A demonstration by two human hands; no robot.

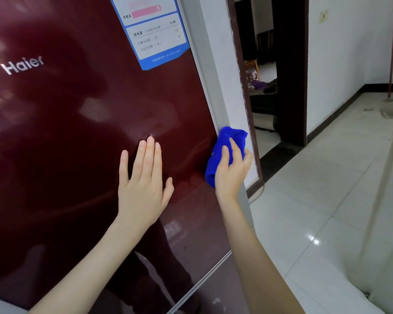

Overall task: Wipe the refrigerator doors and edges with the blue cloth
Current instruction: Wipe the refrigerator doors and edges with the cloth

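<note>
Bunched bright blue cloth (227,152) against glossy maroon refrigerator door (77,132) edge

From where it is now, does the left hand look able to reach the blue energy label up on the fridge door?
Probably yes. The left hand lies flat on the door, with only bare door up to the label.

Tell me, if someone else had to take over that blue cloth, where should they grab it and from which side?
Probably the lower bunched end of the blue cloth, coming from the left, across the red door. That end sticks out below the right hand, while the upper part is pinned under its fingers against the grey door edge. The left hand lies flat on the door.
</note>
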